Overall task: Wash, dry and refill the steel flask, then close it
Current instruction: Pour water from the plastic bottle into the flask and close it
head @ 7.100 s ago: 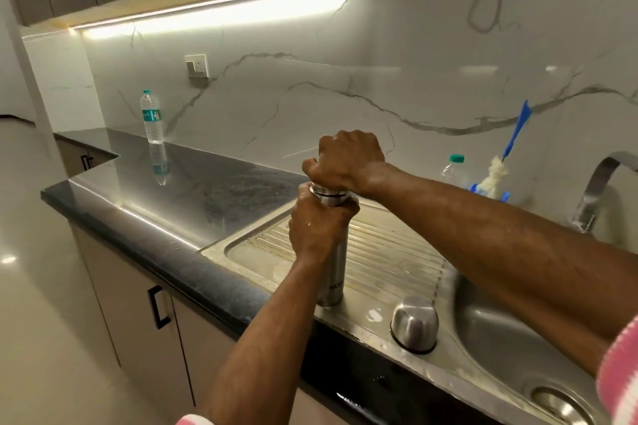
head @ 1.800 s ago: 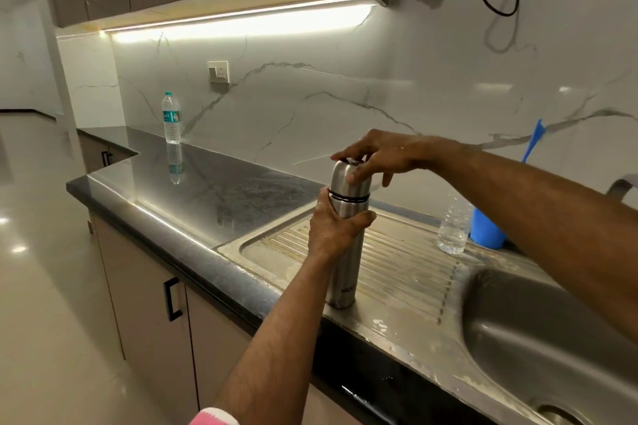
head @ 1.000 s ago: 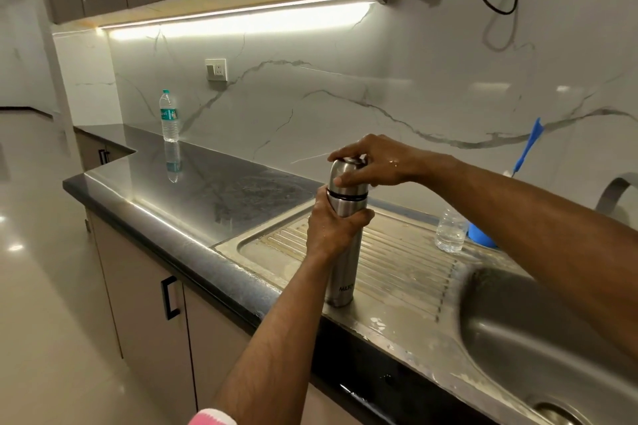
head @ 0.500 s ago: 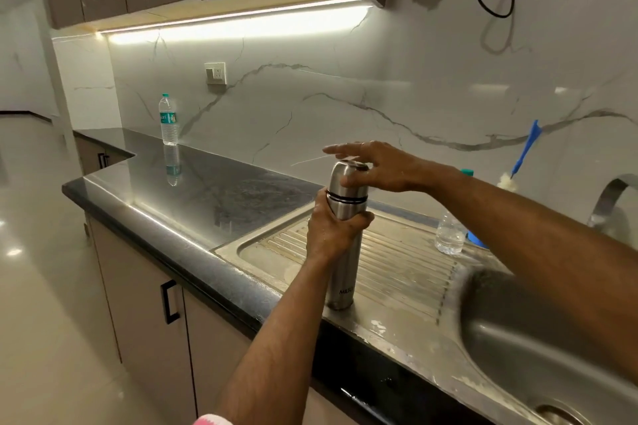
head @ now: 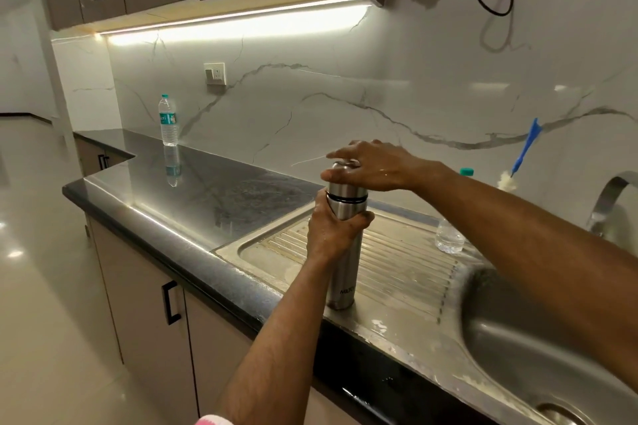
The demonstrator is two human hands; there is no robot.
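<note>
The steel flask point(head: 345, 272) stands upright on the ribbed drainboard point(head: 407, 262) beside the sink. Its steel cap point(head: 346, 188) sits on top, above a dark ring. My left hand point(head: 331, 231) grips the flask's body just under that ring. My right hand point(head: 376, 166) lies over the cap, thumb against its front side and fingers stretched across the top, so the cap is held between thumb and fingers. Both hands look wet.
A small clear plastic bottle point(head: 448, 238) stands at the drainboard's back, partly behind my right arm. A blue-handled bottle brush point(head: 526, 148) leans on the wall near the tap point(head: 611, 197). The sink basin point(head: 518, 338) is at right. A labelled water bottle point(head: 168, 121) stands far left on the dark counter.
The loose cap that lay on the drainboard is now on the flask. My right hand has turned on it, going from a close grip to fingers stretched over the top. The left hand stays put.
</note>
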